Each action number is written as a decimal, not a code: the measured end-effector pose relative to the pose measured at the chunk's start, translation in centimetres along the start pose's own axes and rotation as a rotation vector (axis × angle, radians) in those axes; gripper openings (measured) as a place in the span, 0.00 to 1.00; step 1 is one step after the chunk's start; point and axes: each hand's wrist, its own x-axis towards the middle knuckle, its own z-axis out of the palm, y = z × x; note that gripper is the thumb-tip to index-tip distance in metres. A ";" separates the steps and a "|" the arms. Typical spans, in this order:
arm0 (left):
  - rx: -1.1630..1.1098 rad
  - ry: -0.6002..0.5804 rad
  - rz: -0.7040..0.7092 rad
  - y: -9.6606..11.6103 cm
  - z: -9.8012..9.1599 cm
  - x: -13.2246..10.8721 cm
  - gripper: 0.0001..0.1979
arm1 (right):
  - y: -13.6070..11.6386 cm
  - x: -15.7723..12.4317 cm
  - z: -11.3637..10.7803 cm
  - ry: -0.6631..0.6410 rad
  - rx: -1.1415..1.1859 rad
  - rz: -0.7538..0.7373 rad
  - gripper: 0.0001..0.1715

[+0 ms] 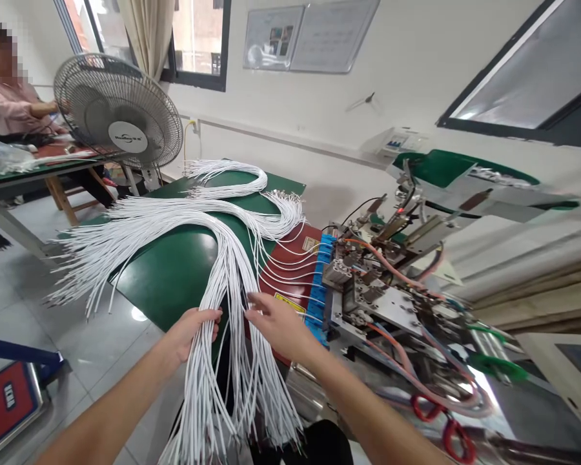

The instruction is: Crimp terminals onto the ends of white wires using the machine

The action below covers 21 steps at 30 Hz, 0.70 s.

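Observation:
A large bundle of thin white wires [223, 271] drapes over a green table [174, 271] and hangs down off its near edge. My left hand [191, 332] is curled around a hanging group of these wires at the table's front edge. Just to the right, my right hand [275, 323] has its fingers stretched out and slightly spread, touching loose strands of the same bundle. More white wires [232, 181] lie in loops farther back on the table, and single strands run right into a blue comb-like holder [322, 278].
A wire-processing machine [397, 284] with orange and red hoses fills the right side. A red panel [295, 258] sits between table and machine. A standing fan [119, 110] is at the back left, with a seated person [10, 97] at another table behind it.

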 end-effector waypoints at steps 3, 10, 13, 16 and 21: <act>0.010 -0.005 0.007 0.4 -0.6 0.0 0.06 | -0.3 5.0 2.9 0.090 -0.097 0.086 0.25; 0.021 -0.036 -0.027 1.3 -1.4 -0.6 0.10 | 1.0 9.4 4.5 -0.016 -0.176 0.217 0.16; 0.029 -0.061 -0.036 1.6 -1.1 -0.9 0.10 | 0.9 9.7 4.3 -0.096 -0.157 0.240 0.16; 0.038 -0.098 -0.042 1.8 -1.0 -1.2 0.11 | 0.4 8.8 4.1 -0.226 -0.074 0.198 0.16; 0.076 -0.203 -0.032 1.6 -1.1 -1.0 0.17 | -1.1 3.4 4.3 -0.438 -0.017 0.070 0.13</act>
